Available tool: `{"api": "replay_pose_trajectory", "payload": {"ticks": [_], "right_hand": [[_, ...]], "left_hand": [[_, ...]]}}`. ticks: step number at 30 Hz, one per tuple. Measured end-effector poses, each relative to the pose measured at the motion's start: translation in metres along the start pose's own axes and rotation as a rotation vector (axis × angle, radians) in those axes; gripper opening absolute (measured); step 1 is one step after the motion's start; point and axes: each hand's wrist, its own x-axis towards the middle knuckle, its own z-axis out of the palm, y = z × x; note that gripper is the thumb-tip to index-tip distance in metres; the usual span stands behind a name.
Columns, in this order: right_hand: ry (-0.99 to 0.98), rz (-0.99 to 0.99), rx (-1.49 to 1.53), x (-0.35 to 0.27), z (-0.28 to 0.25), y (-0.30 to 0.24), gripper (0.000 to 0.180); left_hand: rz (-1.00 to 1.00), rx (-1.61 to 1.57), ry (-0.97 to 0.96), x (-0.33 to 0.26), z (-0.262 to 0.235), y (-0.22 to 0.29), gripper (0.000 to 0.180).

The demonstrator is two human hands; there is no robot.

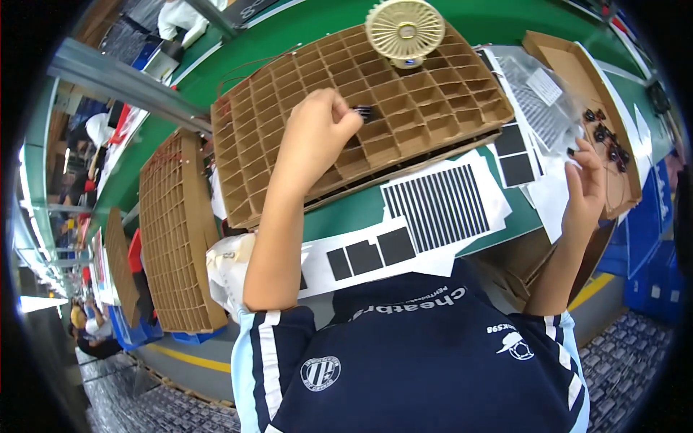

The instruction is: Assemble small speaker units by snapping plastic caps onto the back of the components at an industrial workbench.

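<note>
Your left hand has its grip pinched on a dark piece above the middle of the divided box. Your right hand, near the bag, has a black bit by its fingers; whether clasped, I cannot tell.

From my remote seat I see a green workbench beneath the left hand, a grey metal post to that hand's left, bright lamps farther off that way, and a yellow floor line below the right hand.
</note>
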Motion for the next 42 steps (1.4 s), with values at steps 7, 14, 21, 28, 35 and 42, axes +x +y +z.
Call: {"api": "replay_pose_trajectory", "payload": {"ticks": [7,14,21,28,35,42], "right_hand": [[-0.287,0.004,0.364,-0.027,0.067,-0.037,0.031],[-0.444,0.200,0.671,-0.048,0.095,-0.063,0.016],[-0.485,0.364,0.804,-0.062,0.106,-0.054,0.014],[-0.547,0.243,0.701,-0.063,0.107,-0.053,0.009],[-0.597,0.286,0.412,-0.068,0.107,-0.053,0.006],[-0.612,0.335,0.414,-0.071,0.116,-0.053,0.006]], "left_hand": [[0.150,-0.943,-0.106,-0.033,-0.012,0.052,0.009],[-0.111,-1.505,-0.299,-0.066,0.034,0.044,0.015],[-0.197,-1.381,-0.218,-0.088,0.054,0.041,0.023],[-0.320,-1.333,-0.222,-0.093,0.065,0.032,0.015],[-0.505,-1.632,-0.335,-0.103,0.068,0.031,0.022],[-0.600,-1.644,-0.252,-0.105,0.072,0.036,0.028]]}}
